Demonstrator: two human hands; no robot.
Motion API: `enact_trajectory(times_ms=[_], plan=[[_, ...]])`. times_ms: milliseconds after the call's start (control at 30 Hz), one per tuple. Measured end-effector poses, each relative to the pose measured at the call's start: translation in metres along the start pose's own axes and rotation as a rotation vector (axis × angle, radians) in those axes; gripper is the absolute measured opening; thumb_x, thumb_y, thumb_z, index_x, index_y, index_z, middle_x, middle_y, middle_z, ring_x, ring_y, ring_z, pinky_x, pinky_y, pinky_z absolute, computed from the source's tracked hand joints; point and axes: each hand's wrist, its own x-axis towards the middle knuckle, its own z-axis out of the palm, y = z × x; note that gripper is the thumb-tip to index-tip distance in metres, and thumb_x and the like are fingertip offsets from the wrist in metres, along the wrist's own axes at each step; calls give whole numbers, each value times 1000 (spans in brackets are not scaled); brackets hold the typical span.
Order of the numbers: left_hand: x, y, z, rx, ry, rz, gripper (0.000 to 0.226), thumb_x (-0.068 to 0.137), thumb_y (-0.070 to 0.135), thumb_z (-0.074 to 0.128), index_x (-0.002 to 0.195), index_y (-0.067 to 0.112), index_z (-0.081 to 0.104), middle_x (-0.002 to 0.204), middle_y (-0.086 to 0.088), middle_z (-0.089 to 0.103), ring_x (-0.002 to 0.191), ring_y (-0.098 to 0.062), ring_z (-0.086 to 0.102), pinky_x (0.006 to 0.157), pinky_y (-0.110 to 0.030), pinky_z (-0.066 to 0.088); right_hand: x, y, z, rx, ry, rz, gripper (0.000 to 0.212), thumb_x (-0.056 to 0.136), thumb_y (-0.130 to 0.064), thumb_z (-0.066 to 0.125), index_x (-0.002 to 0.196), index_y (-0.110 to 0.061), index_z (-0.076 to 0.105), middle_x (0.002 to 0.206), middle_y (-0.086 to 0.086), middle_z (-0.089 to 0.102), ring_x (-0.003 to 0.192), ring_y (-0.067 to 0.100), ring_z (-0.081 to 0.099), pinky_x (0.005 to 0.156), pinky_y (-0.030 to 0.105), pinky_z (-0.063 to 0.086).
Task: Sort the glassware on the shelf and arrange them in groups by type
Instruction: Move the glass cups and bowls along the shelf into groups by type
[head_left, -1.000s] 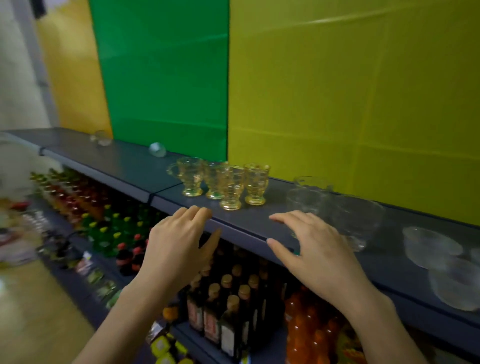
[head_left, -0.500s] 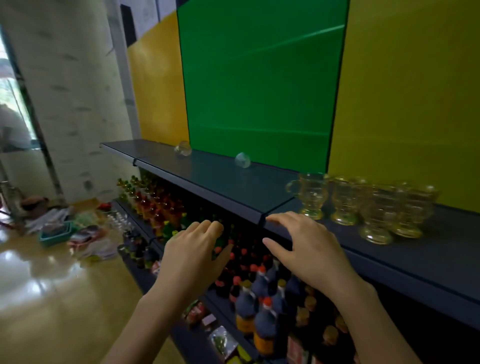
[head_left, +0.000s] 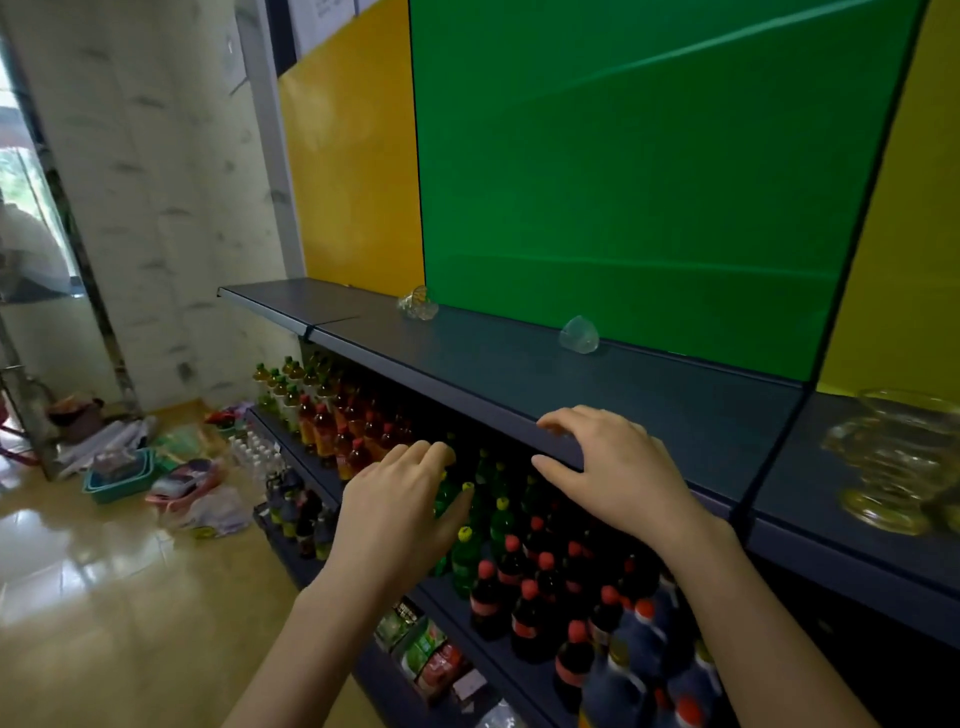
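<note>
A dark grey shelf (head_left: 519, 364) runs from the left to the right edge. Two clear glasses lie on their sides at its back: one (head_left: 418, 303) by the yellow panel, another (head_left: 578, 335) in front of the green panel. Yellow-tinted footed glasses (head_left: 883, 457) stand blurred at the far right. My right hand (head_left: 608, 467) hovers over the shelf's front edge, fingers spread, holding nothing. My left hand (head_left: 400, 509) floats in front of and below the shelf, fingers relaxed, empty.
Below the shelf stand rows of bottles (head_left: 519, 561) with red, green and yellow caps. On the glossy floor at the left lie a teal basket (head_left: 122, 475), bags and clutter. A pale wall (head_left: 156, 208) closes off the shelf's left end.
The view has swung left along the shelf. The yellow glasses have slid to the right edge and the two lying glasses are nearer. Both hands moved left with it, still empty.
</note>
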Motion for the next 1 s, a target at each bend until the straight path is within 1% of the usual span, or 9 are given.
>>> enact_trajectory(times_ms=[133,233,300,467,567,633,733,833,1000], plan=[[30,-36,28,-35,-1,16,32,78,48,45,87,20,59,73,8,61,69,-15,61,50,-22,36,48,2,28,-18,1,12,42,88,-48,48,126,-32,46,124,-14,55,115,10,49,82,28,38],[62,-61,52,-48,19,53,31,78,46,45,88,20,60,74,7,62,69,-15,62,50,-21,33,86,7,49,-25,8,27,43,88,-48,48,127,-31,46,126,-13,54,117,11,48,85,30,40],[89,-76,68,-65,29,81,34,78,47,42,88,20,60,77,5,64,72,-17,63,50,-23,36,113,13,58,-44,17,46,43,87,-48,48,127,-31,46,126,-13,54,118,11,48,87,32,41],[162,-104,108,-122,1,163,38,78,48,40,88,19,62,82,4,68,76,-19,66,57,-29,48,177,43,63,-116,41,164,46,87,-47,49,129,-29,46,128,-11,54,118,13,50,89,35,43],[196,-116,138,-142,-27,217,42,78,50,38,89,18,62,83,3,68,77,-21,66,61,-30,48,209,68,63,-162,50,252,46,86,-46,52,128,-26,47,128,-7,56,116,17,52,90,38,47],[213,-118,153,-181,-38,220,45,78,53,37,93,18,61,88,3,68,83,-21,64,64,-30,46,224,83,63,-180,38,305,47,85,-45,53,127,-24,48,126,-4,57,114,20,53,90,40,47],[238,-117,176,-254,-37,222,43,79,51,43,99,18,61,97,3,67,93,-22,62,70,-32,45,246,104,66,-196,44,383,50,84,-44,54,127,-20,46,125,1,55,113,24,52,90,41,46],[264,-118,194,-320,-48,233,37,85,47,52,106,17,59,104,2,65,100,-21,59,75,-32,44,267,127,76,-230,74,461,63,83,-46,56,132,-12,38,131,8,48,120,29,46,94,42,42],[289,-131,218,-400,-73,257,36,86,46,52,112,20,54,111,6,61,107,-17,55,77,-31,43,294,148,93,-154,27,621,100,72,-53,67,144,-7,14,149,13,28,135,31,31,108,44,32]])
